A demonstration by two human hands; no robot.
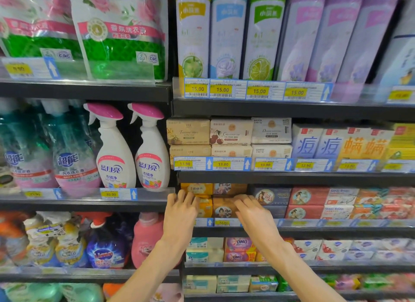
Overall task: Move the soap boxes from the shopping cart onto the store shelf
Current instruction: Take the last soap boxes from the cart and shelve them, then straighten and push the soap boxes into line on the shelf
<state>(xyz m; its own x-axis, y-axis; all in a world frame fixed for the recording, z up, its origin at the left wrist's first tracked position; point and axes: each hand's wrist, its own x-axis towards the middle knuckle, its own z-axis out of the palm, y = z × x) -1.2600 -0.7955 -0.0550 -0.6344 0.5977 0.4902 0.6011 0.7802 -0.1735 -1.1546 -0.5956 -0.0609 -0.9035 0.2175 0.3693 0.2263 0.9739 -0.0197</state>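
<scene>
Store shelf point(292, 178) sits right ahead of both hands. Brown soap boxes point(224, 208) sit between them, yellow ones point(205, 206) alongside. Left hand point(182, 212) and right hand point(251, 212) rest flat-fingered on the stacks, gripping nothing, probably squaring them up. Cart's out of sight.

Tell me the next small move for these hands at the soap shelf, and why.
Probably push the brown soap box back flush. The left hand rests on the yellow boxes and the right hand on the brown one, both at the shelf front; no cart shows.
</scene>
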